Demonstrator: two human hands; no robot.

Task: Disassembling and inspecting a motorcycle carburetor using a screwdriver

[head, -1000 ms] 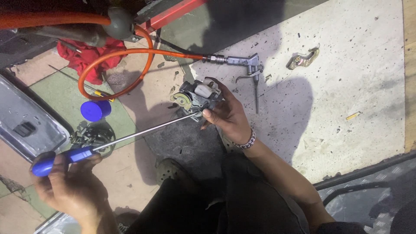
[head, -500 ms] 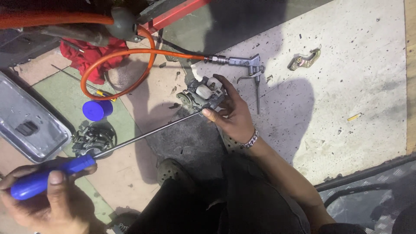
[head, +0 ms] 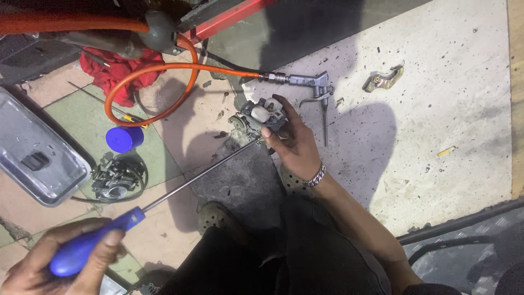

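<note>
Left hand low at the left edge, fingers clenched round the blue handle of a long screwdriver with a thin steel shaft. Shaft slanting up and to the right, tip meeting the small grey metal carburettor. Right hand cupping that carburettor from the right, fingers grasping its body, just above the floor between the tiled patch and the pale speckled concrete. A beaded metal bracelet on the right wrist.

Just beyond the carburettor, a grey metal air blow gun lying on the concrete, joined to a looping orange rubber hose. A crumpled red rag under the loop. Near the left: a blue plastic cap, a second dark, grimy carburettor below it, and a shallow grey metal tray beside it. Well apart, at upper right, a small brass-coloured bracket.
</note>
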